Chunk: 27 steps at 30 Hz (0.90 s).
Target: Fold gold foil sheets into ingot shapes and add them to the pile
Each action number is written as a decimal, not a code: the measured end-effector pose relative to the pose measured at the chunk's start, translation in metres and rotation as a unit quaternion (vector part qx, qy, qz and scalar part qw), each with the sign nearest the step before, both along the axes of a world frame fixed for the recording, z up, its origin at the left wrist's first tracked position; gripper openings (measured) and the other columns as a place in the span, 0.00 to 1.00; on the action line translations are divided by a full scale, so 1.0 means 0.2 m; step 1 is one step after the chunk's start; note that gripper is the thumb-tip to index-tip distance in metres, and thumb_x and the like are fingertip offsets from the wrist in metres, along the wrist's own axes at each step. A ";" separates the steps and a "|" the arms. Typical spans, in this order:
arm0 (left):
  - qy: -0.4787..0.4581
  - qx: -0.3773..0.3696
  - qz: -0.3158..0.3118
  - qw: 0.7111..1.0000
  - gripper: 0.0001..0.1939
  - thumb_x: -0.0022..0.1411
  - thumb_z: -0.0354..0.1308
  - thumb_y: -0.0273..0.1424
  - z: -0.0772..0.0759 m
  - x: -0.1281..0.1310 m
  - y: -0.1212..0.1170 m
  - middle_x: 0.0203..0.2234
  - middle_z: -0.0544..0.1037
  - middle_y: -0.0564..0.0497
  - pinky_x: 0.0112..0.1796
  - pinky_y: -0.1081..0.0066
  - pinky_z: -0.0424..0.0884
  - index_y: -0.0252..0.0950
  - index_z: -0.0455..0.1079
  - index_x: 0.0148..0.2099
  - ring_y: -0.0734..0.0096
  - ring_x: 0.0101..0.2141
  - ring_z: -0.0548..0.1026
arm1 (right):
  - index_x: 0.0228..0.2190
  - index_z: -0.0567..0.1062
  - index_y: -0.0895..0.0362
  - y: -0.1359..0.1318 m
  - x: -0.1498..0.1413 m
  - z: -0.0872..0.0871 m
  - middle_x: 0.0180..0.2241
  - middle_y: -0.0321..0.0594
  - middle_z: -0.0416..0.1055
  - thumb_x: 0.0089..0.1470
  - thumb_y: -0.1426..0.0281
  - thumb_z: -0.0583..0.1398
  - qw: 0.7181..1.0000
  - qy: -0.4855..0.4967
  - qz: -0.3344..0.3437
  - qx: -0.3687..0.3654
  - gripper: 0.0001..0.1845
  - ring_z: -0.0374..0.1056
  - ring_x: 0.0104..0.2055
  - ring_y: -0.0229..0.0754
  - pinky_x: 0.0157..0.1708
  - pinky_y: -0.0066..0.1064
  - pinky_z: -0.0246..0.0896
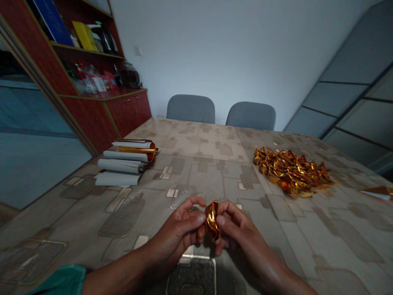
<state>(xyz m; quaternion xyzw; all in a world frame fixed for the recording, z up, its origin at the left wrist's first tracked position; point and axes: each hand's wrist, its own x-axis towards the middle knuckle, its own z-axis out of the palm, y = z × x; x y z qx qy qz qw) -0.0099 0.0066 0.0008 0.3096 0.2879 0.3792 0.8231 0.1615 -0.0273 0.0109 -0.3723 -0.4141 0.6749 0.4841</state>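
Between my two hands, above the near part of the table, is a shiny gold foil paper ingot (212, 220), held upright with its pointed ends up and down. My left hand (187, 223) pinches its left side with thumb and fingers. On the other side my right hand (235, 225) grips it the same way, some fingertips hidden behind the foil. To the right lies a cluster of similar folded gold foil pieces (291, 170). Rolled or curled sheets (123, 164), pale outside and gold inside, are stacked on the left.
A patterned cloth covers the table (211, 174). Near its right edge lies a flat gold-and-white folded sheet (379, 191). Two grey chairs (190, 107) stand at the far side by the wall. A red-brown cabinet (129, 112) with shelves of goods stands back left.
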 end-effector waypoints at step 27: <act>0.070 0.040 -0.063 0.995 0.17 0.53 0.72 0.39 -0.01 0.01 -0.01 0.19 0.74 0.55 0.24 0.79 0.63 0.34 0.70 0.34 0.80 0.19 0.68 | 0.29 0.63 0.52 0.00 -0.07 -0.02 0.23 0.28 0.64 0.54 0.57 0.65 0.988 -0.085 -0.115 0.060 0.18 0.62 0.20 0.32 0.18 0.23 0.57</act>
